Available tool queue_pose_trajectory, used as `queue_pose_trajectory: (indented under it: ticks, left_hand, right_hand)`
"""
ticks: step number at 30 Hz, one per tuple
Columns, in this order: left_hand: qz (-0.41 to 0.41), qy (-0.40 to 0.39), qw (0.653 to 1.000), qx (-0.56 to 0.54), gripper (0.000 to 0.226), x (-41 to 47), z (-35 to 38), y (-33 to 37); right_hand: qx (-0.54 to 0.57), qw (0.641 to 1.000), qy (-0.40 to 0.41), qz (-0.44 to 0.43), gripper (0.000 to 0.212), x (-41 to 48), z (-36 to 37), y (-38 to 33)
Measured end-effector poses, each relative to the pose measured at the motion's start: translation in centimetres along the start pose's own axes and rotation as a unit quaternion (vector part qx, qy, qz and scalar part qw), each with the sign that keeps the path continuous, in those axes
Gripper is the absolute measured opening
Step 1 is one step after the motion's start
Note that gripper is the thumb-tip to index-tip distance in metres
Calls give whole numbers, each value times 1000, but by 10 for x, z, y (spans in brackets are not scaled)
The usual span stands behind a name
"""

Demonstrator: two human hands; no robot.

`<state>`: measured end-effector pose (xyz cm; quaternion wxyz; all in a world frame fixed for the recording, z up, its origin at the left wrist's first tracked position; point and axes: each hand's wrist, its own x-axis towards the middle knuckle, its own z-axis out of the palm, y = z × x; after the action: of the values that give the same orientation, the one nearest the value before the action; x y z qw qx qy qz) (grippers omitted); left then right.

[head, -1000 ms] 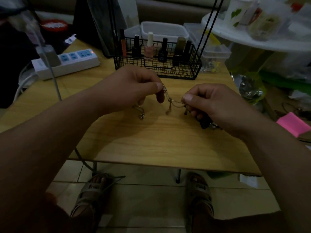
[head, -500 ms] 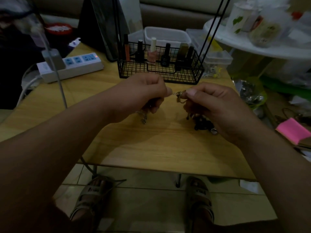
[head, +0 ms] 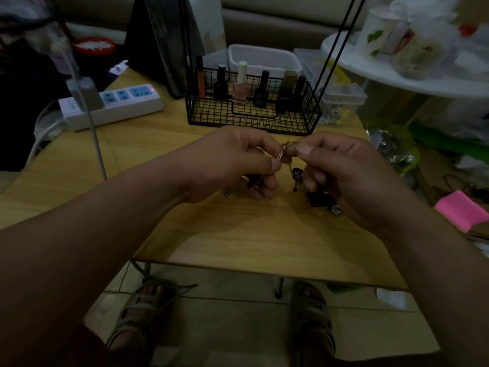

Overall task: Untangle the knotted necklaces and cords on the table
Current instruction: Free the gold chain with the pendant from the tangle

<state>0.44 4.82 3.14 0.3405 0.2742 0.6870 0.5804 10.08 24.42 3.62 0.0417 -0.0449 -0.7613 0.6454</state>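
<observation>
Well, chain (head: 282, 152): a short gilt loop held above the table (head: 238, 234), bridging both thumbs.
Left hand (head: 232, 165): thumb and fingers pinch its lower end.
Right hand (head: 344, 176): pinches the top (a dark pendant (head: 296, 176) dangles beneath).

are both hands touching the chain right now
Touching. The head view shows the left hand and right hand each pinching the chain between thumb and fingers.

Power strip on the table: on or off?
On. The power strip has its red indicator lit near the right end; a grey adapter is plugged in at the left.
</observation>
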Motion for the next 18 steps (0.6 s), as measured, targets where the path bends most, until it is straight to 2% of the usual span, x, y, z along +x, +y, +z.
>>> queue_pose_trajectory:
  ticks: [3,9,12,18]
  left_hand:
    - [0,6,1000,-29,25,1,-1,-1]
    - [24,15,1000,-4,31,-1,-1,-2]
    - [32,10,999,14,30,-2,0,-2]
    - [50,10,998,21,31,-5,0,1]
  right_hand:
    - [3,1000,-5,22,13,0,-1,1]
    - [-25,998,21,60,18,-1,-1,1]
    - [17,996,14,87,26,1,5,2]
    - [81,990,4,119,14,5,16,5]
